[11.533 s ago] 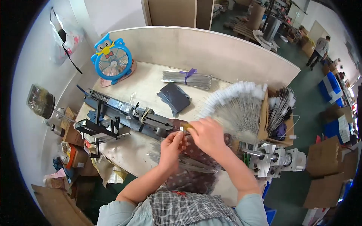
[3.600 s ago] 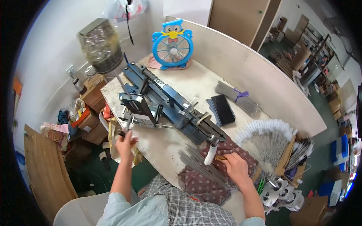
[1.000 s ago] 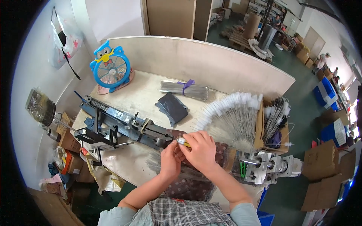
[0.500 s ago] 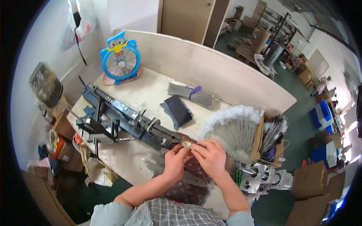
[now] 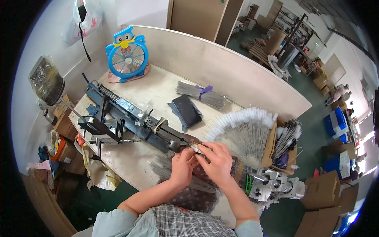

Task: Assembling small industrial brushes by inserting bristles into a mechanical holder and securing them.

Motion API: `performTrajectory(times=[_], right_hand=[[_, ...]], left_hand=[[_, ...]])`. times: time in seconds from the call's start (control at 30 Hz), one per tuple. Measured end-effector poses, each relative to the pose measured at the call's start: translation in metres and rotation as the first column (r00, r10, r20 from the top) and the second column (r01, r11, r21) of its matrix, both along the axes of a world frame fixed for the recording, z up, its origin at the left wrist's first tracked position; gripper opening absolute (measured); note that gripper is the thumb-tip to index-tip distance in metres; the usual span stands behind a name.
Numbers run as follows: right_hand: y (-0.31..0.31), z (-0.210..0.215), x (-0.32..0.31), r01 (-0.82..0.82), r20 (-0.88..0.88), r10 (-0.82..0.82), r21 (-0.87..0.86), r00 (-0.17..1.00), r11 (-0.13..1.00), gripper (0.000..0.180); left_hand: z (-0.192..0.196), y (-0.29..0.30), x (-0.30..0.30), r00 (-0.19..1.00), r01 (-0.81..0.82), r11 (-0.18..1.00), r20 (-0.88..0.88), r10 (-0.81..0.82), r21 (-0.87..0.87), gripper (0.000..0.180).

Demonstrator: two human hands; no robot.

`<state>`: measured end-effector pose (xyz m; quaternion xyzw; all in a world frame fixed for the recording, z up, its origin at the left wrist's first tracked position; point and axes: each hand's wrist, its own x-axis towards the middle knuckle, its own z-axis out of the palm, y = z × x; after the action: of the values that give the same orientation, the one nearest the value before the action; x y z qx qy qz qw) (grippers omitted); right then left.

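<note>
My left hand (image 5: 182, 168) and my right hand (image 5: 216, 161) meet at the near end of a long dark metal bench machine (image 5: 152, 128). Both hands are closed, thumbs and fingertips pinched close together. Beside the fingertips shows a small yellowish-white part (image 5: 196, 147) at the machine's tip. Whatever the fingers pinch is mostly hidden and too small to name. Below my wrists, thin metal wires (image 5: 162, 168) and a dark spotted cloth (image 5: 193, 200) lie along the table's front edge.
White-tipped wire brushes (image 5: 244, 132) fan out at right, beside a cardboard box (image 5: 269, 148) of more. A tied wire bundle (image 5: 201, 94), a dark phone (image 5: 186, 110) and a blue fan (image 5: 127, 59) stand farther back. A silver clamp mechanism (image 5: 276, 185) sits at the right edge.
My right hand has shifted slightly left and up, its fingers nearer the machine's tip. My left hand stays almost in place. The view has tilted slightly.
</note>
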<state>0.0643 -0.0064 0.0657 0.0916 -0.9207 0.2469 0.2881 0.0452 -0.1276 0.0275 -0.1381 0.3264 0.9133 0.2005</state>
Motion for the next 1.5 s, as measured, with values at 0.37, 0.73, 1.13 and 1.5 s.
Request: performTrajectory(times=[0.37, 0.73, 1.13, 1.5], right_hand=[[0.002, -0.009, 0.006, 0.085, -0.057, -0.082, 0.053, 0.995, 0.995, 0.022], [-0.002, -0.007, 0.002, 0.071, -0.043, -0.068, 0.077, 0.997, 0.995, 0.02], [0.002, -0.005, 0.005, 0.063, -0.038, -0.061, 0.052, 0.997, 0.997, 0.021], [-0.015, -0.015, -0.005, 0.143, -0.036, -0.142, 0.017, 0.989, 0.99, 0.032]], left_hand=[[0.005, 0.004, 0.001, 0.999, 0.011, 0.998, -0.038, -0.013, -0.06, 0.011], [-0.002, 0.001, 0.001, 0.998, 0.01, 1.0, -0.055, -0.009, 0.019, 0.016], [-0.006, 0.001, 0.001, 1.0, -0.009, 0.999, 0.013, 0.008, 0.054, 0.019], [-0.003, -0.004, 0.002, 0.999, 0.001, 0.978, 0.037, -0.009, 0.211, 0.02]])
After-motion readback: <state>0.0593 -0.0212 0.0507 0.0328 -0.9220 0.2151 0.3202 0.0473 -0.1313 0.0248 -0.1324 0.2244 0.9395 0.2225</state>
